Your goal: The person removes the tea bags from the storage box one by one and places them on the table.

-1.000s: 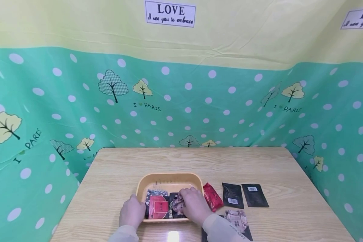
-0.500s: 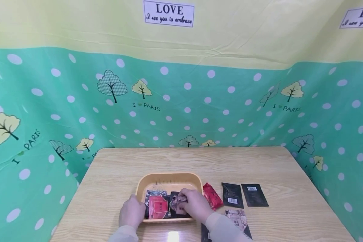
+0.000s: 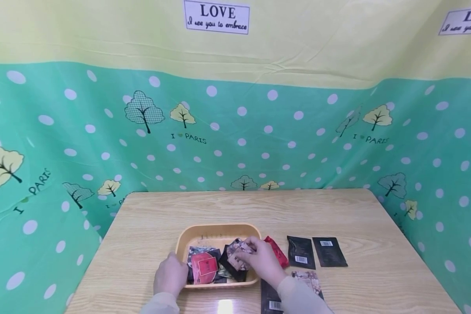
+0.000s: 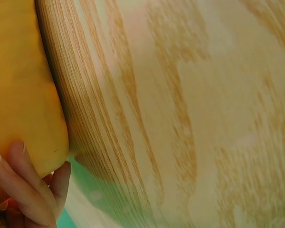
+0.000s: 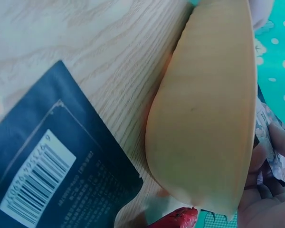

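My left hand (image 3: 170, 274) grips the left end of a yellow plastic tray (image 3: 220, 226). In the left wrist view its fingers (image 4: 26, 178) lie against the tray's outer wall. Inside the tray's right half, my right hand (image 3: 264, 261) pinches a flower-printed packet (image 3: 238, 249) with a black border, tilted above the others. The right wrist view shows that packet (image 5: 275, 154) between thumb and fingers, partly hidden behind the tray wall. A red-pink packet (image 3: 205, 268) lies to its left in the tray, over several dark patterned ones.
Right of the tray lie a red packet (image 3: 278, 253), two black barcoded packets (image 3: 300, 253) and a flower-printed packet (image 3: 309, 279) partly under the right sleeve. Another black packet (image 3: 268, 296) lies near the front. A green patterned curtain (image 3: 235, 144) surrounds the wooden table (image 3: 149, 218).
My right hand has lifted and tilted the flower-printed packet, shifting slightly up and right. The red-pink packet beside it has turned a little. My left hand stays on the tray.
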{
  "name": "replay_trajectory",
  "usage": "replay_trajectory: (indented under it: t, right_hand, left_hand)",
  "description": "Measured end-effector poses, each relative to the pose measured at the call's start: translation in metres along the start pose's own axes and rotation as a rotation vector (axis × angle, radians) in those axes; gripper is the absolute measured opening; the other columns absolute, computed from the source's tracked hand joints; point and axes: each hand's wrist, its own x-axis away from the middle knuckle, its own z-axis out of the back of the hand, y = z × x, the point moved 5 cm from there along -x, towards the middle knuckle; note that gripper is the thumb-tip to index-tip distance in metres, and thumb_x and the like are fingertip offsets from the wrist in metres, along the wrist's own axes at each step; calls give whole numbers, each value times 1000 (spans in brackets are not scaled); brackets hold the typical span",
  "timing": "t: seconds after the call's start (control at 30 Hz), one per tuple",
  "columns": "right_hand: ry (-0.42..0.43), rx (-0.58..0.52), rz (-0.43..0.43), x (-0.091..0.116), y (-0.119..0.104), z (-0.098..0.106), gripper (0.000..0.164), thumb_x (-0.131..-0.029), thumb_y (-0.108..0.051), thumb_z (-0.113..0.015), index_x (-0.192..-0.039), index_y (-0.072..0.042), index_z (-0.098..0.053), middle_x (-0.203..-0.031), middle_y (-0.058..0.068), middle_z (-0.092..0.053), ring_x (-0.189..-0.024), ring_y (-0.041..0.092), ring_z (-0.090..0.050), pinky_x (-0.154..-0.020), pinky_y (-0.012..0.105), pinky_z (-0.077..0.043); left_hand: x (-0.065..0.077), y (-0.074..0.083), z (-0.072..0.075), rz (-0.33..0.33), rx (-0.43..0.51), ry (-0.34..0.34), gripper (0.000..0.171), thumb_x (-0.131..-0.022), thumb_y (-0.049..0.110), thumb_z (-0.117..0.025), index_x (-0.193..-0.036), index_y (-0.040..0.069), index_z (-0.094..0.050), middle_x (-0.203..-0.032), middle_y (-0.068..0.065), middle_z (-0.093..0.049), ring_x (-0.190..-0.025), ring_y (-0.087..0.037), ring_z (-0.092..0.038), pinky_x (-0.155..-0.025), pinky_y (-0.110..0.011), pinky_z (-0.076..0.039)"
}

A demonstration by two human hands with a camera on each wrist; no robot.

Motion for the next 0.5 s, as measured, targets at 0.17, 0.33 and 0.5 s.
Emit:
replay_trajectory:
  t: [0.17, 0.33, 0.5]
  right_hand:
    - [28, -147, -53, 6, 4, 7, 33, -75, -20, -74, -94, -1, -56, -79, 5, -66, -63, 12, -59, -53, 27, -53]
    - [50, -275, -119, 11, 8, 14, 34, -77, -16, -73, -97, 3, -53, -77, 5, -66, -60, 12, -61, -53, 35, -55]
    - [71, -347, -186, 14, 16, 23, 37, -78, -17, -73, -101, 4, -52, -77, 4, -66, -55, 12, -60, -52, 37, -55]
  left_hand:
    - [0, 0, 1, -20, 2, 13, 38, -84, 11, -49, -113, -14, -49, -93, -31, -61, -81, -40, -62, -69, -52, -50]
    - [1, 0, 1, -26, 2, 15, 38, -84, 11, -49, -112, -13, -49, -94, -31, -61, -81, -41, -62, -69, -52, -50]
    - [1, 0, 1, -17, 1, 7, 38, -84, 12, -49, -113, -14, -49, -95, -32, -60, -82, -41, -62, -69, -52, -50]
